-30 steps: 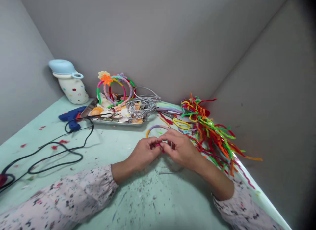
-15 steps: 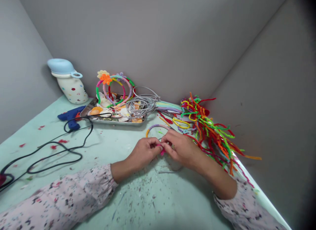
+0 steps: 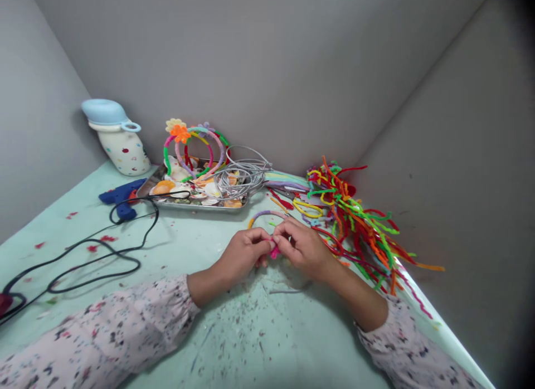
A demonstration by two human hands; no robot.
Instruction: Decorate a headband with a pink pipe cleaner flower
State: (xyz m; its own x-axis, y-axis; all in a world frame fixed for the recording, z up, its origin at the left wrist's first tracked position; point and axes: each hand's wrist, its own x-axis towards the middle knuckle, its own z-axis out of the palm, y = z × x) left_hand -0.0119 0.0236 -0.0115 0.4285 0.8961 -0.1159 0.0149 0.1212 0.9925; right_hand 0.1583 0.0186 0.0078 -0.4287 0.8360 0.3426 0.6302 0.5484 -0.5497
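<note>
My left hand (image 3: 246, 249) and my right hand (image 3: 304, 248) meet fingertip to fingertip above the table, both closed. Pinched between them is a small piece of bright pink pipe cleaner (image 3: 275, 252), mostly covered by the fingers. Just behind my hands lies a curved band wrapped in yellow and lilac pipe cleaner (image 3: 259, 214), its near part hidden by them. A short grey piece of wire (image 3: 288, 292) rests on the table below my right hand.
A metal tray (image 3: 200, 207) at the back holds shell-like pieces, wrapped headbands (image 3: 217, 134) and coiled grey wire (image 3: 246, 180). At right is a heap of colourful pipe cleaners (image 3: 359, 222). A blue glue gun (image 3: 121, 197), black cable (image 3: 96, 273) and white bottle (image 3: 123, 149) are at left.
My fingers have shifted slightly on the pink piece, and my right hand and forearm have moved a little left. The other things stay as they were.
</note>
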